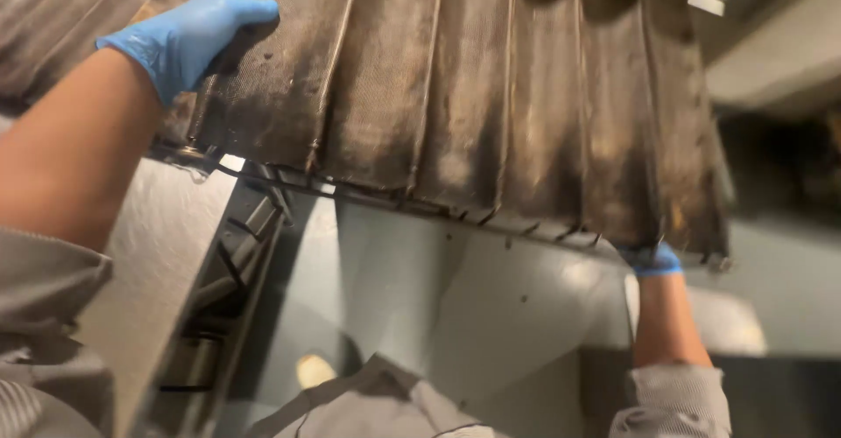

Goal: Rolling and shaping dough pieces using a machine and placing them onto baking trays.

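Note:
A large, dirty, ribbed metal panel (491, 96), brown with grease, fills the upper part of the head view and is held up and tilted. My left hand (188, 39), in a blue glove, grips its upper left part with the fingers curled over the surface. My right hand (650, 258), also gloved in blue, holds the panel's lower right edge from underneath; most of that hand is hidden behind the panel. Small wire hooks stick out along the panel's lower edge.
Below the panel lies a grey steel surface (455, 315) with a few dark specks. A steel counter (149, 271) and a dark slotted frame (236, 263) run along the left. A pale ledge (788, 44) sits at the upper right. My grey sleeves show at the bottom.

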